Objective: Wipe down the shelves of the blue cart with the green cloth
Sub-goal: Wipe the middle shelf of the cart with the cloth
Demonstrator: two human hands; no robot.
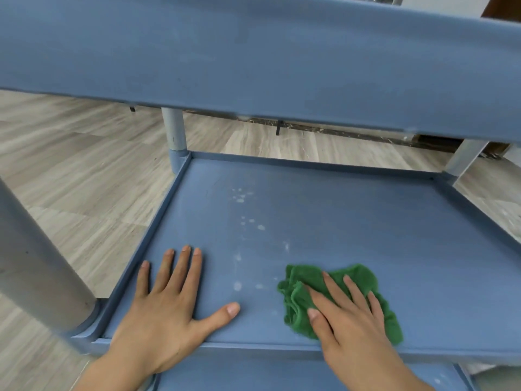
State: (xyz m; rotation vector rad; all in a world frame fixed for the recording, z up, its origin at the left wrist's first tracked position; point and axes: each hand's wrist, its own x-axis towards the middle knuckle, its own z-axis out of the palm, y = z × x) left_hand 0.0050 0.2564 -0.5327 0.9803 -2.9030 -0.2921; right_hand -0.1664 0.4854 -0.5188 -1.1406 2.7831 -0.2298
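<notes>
The blue cart's middle shelf point(352, 221) fills the lower half of the head view, with pale dried spots point(242, 198) along its centre. A crumpled green cloth point(304, 280) lies near the shelf's front edge, right of centre. My right hand point(346, 320) presses flat on the cloth, fingers spread over it. My left hand point(166, 300) rests flat and open on the bare shelf at the front left, holding nothing. The upper shelf's blue side point(253, 52) spans the top of the view.
Grey metal posts stand at the shelf corners: a thick one at the near left point(33, 263), one at the far left point(174, 131), one at the far right point(465, 159). Light wood-look floor point(70, 165) surrounds the cart. A lower blue shelf point(282, 373) shows at the bottom.
</notes>
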